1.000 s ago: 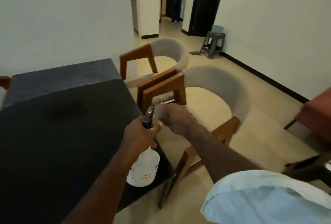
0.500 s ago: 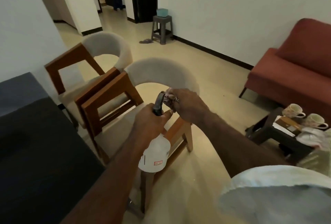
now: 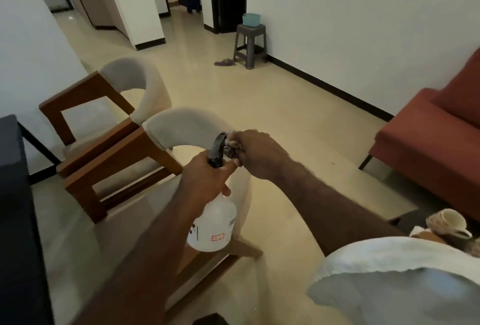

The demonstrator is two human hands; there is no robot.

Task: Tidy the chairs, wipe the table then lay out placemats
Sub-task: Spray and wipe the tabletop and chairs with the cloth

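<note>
My left hand (image 3: 207, 179) grips the neck of a white spray bottle (image 3: 215, 223) with a black trigger head (image 3: 217, 149), held upright over the nearer chair. My right hand (image 3: 257, 153) holds a bunched cloth (image 3: 233, 147) right against the nozzle. Two wooden chairs with grey curved backs stand below and left: the nearer chair (image 3: 181, 127) under my hands, the farther chair (image 3: 130, 78) behind it. The dark table (image 3: 13, 195) shows only as a strip at the left edge.
A red sofa (image 3: 436, 137) fills the right side. A low dark side table with a cup (image 3: 446, 223) sits at the lower right, behind my sleeve. A grey stool (image 3: 250, 44) with a teal basket (image 3: 251, 19) stands by the far wall. Beige floor lies between.
The view has swung right, away from the table toward the sofa. Both hands stay together on the bottle and cloth, now above the nearer chair instead of the table's corner.
</note>
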